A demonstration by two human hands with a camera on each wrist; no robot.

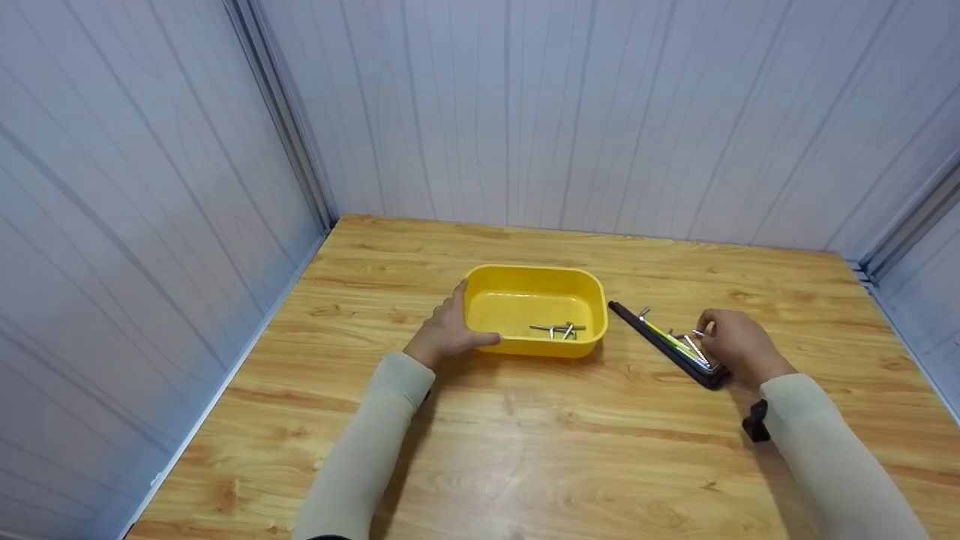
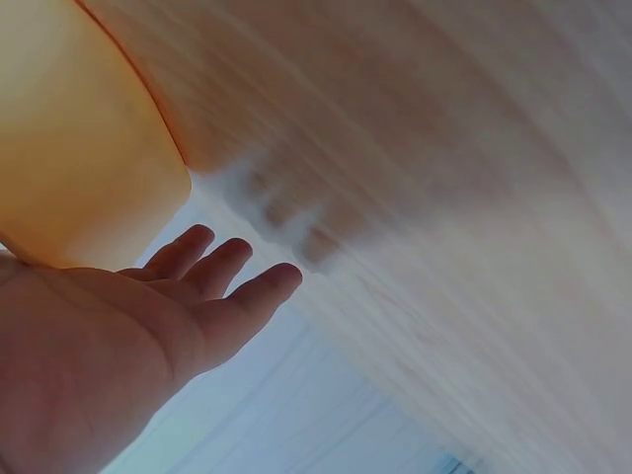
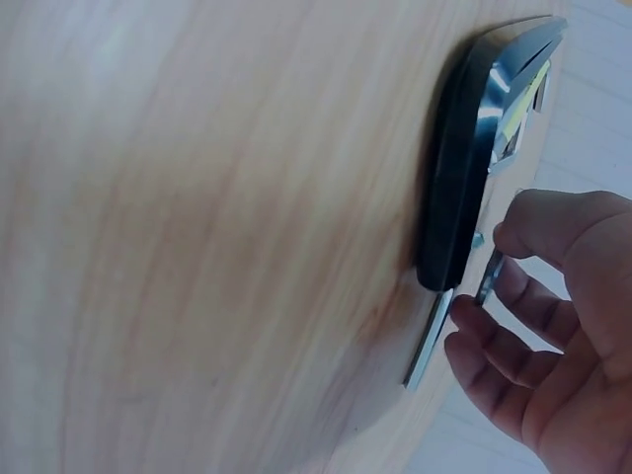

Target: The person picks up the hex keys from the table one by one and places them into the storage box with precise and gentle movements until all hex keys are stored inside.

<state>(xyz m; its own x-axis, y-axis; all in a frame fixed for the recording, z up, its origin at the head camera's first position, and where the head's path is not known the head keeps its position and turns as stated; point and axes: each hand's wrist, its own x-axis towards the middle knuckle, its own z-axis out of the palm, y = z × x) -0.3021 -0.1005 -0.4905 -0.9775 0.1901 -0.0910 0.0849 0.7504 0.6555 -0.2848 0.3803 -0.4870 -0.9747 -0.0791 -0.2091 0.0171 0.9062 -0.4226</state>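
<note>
In the head view, a yellow tray [image 1: 534, 279] is seen near the middle of a wooden table [image 1: 525, 450], with a few small metal hex keys [image 1: 559, 328] lying loose on its floor. The left hand [image 1: 448, 330] is laid against the tray's left outer wall, its fingers fairly straight along the side and its thumb resting by the near corner. To the right of the tray, well apart from it, a black hex key holder [image 1: 667, 345] is laid at a slant on the table, with several keys fanned out from it. The right hand [image 1: 739, 346] is placed at the near end of the holder, and one silver hex key [image 1: 699, 334] is pinched between its thumb and fingertips. Pale sleeves are worn on both arms. In the left wrist view, which is much blurred, the left hand [image 2: 128, 346] is shown with its fingers [image 2: 232, 262] straight and close together, and the yellow tray [image 2: 79, 148] is seen just beside them; nothing is curled round. In the right wrist view, the black holder [image 3: 459, 178] is seen lying on the table [image 3: 197, 247], and the thin hex key [image 3: 489, 275] is pinched by the right hand [image 3: 553, 336] between the thumb and bent fingers, just beside the holder's end.
</note>
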